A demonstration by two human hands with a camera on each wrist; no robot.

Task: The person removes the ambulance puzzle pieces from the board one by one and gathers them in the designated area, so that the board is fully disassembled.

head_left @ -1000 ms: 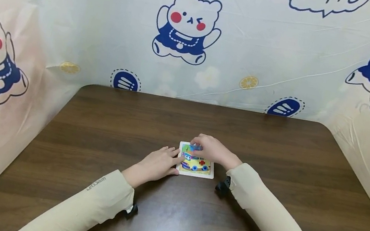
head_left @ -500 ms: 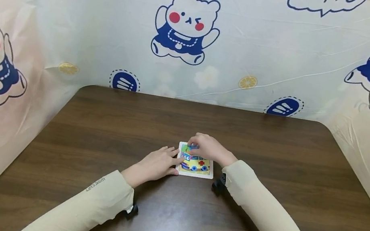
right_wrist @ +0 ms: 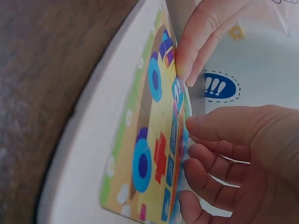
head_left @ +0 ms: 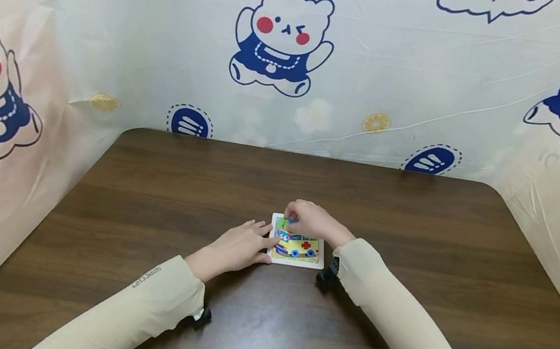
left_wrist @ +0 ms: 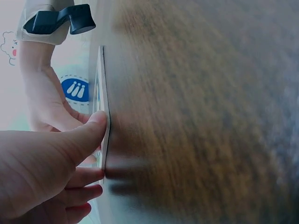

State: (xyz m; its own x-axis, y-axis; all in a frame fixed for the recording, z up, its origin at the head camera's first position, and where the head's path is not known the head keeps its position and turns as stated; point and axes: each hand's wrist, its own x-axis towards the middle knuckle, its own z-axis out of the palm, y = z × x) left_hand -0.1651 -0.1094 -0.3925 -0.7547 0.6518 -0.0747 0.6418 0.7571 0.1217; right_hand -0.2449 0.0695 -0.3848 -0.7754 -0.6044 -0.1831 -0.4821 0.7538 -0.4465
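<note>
A small jigsaw puzzle (head_left: 308,253) with a white border and a yellow ambulance picture lies on the table. My left hand (head_left: 239,246) rests at its left side, fingers extended; one fingertip touches the picture and the thumb (left_wrist: 96,122) presses the near edge. Over the puzzle's upper part, my right hand (head_left: 312,219) has curled fingers, their tips at the picture in the right wrist view. It seems to pinch a small blue puzzle piece (head_left: 292,221), largely hidden by the fingers. Blue wheels and a red cross (right_wrist: 160,157) show on the ambulance.
A dark wooden table (head_left: 174,175) surrounds the puzzle on every side. Behind it hangs a pale cloth (head_left: 366,59) printed with bears. Black wrist cameras hang under both sleeves; the right one (head_left: 328,276) is close to the puzzle's lower right corner.
My right hand has shifted slightly left over the upper part of the puzzle, and the blue piece at its fingertips has moved with it. The left hand stays in place.
</note>
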